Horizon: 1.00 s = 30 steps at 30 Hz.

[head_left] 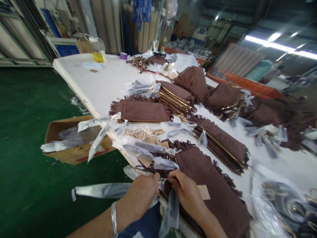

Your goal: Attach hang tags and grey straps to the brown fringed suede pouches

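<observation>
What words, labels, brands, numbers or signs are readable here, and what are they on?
None can be read with certainty.
Cardboard box: a red strip on its side, but any lettering is too small and blurred.
Paper tag on the brown fringed pouch, near the right hand: no legible print.
Pile of tags with white strings: too small to read.

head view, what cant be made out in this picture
All in the head view:
What exactly the left hand and right hand pinch: hidden by their own fingers.
Whether the tan tag bears print: too small, blurred.
The cardboard box's floor: hidden by plastic and its near wall.
The plastic-wrapped pile's full contents: blurred, cut off by the right edge.
</observation>
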Tool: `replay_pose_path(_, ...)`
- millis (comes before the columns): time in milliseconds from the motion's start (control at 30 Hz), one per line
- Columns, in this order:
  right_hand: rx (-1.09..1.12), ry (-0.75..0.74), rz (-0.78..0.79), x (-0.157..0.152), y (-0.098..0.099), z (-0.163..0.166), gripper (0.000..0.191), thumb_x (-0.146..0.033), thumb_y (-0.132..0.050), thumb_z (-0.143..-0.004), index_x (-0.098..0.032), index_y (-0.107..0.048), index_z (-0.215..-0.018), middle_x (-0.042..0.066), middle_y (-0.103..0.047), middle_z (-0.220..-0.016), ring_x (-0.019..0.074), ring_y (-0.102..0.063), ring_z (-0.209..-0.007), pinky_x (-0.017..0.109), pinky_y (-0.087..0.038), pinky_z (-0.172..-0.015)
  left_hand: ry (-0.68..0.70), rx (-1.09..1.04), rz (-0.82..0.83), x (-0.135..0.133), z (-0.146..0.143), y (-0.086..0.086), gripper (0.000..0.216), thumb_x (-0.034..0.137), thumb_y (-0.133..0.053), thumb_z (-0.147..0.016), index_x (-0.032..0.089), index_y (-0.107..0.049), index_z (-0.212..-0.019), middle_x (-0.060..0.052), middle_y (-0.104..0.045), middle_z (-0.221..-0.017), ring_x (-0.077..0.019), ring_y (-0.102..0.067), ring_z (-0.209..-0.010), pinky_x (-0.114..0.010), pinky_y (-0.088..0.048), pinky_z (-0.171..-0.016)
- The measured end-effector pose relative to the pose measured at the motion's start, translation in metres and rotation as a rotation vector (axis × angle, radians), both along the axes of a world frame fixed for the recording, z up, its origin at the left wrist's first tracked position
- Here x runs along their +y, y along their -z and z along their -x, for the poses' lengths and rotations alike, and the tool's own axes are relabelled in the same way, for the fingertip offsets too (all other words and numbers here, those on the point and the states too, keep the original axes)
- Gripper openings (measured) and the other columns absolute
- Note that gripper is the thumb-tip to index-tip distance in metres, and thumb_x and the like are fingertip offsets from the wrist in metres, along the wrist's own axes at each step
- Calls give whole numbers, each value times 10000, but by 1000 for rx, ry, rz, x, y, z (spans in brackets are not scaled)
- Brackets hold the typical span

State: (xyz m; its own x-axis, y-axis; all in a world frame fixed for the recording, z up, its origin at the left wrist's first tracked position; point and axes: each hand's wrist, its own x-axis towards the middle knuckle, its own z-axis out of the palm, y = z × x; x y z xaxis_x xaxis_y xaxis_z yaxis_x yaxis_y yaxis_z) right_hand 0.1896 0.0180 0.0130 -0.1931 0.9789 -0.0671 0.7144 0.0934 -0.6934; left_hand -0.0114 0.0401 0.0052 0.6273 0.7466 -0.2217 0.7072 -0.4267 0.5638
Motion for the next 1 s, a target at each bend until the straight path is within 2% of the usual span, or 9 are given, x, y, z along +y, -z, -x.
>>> replay_pose_path(100,-4,-2,3,0,0,0,160,-217,-417,-973,-218,-536,-866,-15,-581,-781,148,-567,-713,251,-383,-655,-76,-155,111,-6,6,8,367,193,-473,-896,189,-470,-1263,-93,-687,-1017,-260,-656,-954,-366,-499,-834)
replay_pose_path(167,2,3,1,0,0,1,172,-228,-402,-980,-219,-538,-875,-10,-587,-794,151,-572,-724,254,-388,-661,-140,-308,219,-9,8,12,464,198,-477,-880,223,-438,-1341,-76,-689,-1057,-239,-659,-957,-347,-502,-840)
replay_pose_path(233,29,23,-3,-1,1,1,174,-237,-400,-982,-220,-542,-884,-4,-593,-798,155,-577,-731,257,-398,-667,-216,-460,420,-10,6,14,414,233,-472,-884,239,-494,-1298,-37,-699,-944,-195,-671,-808,-293,-513,-723)
replay_pose_path(300,62,60,-2,-2,2,0,166,-241,-410,-977,-219,-544,-883,-5,-592,-778,156,-574,-716,256,-404,-659,-319,-564,640,-10,1,15,313,348,-461,-911,219,-564,-1177,-2,-670,-765,-159,-640,-621,-243,-474,-562)
replay_pose_path(400,98,94,8,-4,6,-2,157,-240,-420,-972,-218,-546,-879,-8,-591,-761,155,-572,-703,252,-408,-653,-491,-582,782,-7,-11,18,422,565,-416,-909,188,-589,-986,11,-619,-621,-145,-590,-475,-210,-381,-428)
replay_pose_path(467,110,94,8,-5,8,-2,157,-247,-422,-974,-218,-547,-882,-7,-594,-771,154,-574,-712,251,-409,-657,-545,-550,749,-5,-17,21,434,600,-430,-886,189,-570,-885,18,-598,-563,-143,-565,-426,-207,-355,-397)
replay_pose_path(600,107,88,3,-5,9,-2,151,-246,-425,-973,-218,-543,-882,-6,-593,-775,152,-575,-713,250,-409,-658,-529,-471,612,0,-20,24,285,481,-520,-849,203,-537,-792,37,-583,-526,-137,-553,-402,-203,-355,-381)
replay_pose_path(800,112,91,-7,-5,9,0,147,-219,-427,-962,-218,-544,-874,-16,-587,-742,148,-578,-682,246,-412,-638,-437,-426,633,-3,-8,25,182,367,-486,-854,199,-544,-814,21,-650,-605,-147,-610,-461,-203,-363,-413)
replay_pose_path(1000,100,68,-8,-7,7,1,152,-217,-421,-966,-221,-541,-873,-7,-585,-783,152,-571,-725,252,-404,-658,-419,-369,520,-9,-3,21,190,347,-459,-878,204,-552,-794,28,-640,-589,-137,-611,-500,-210,-387,-486)
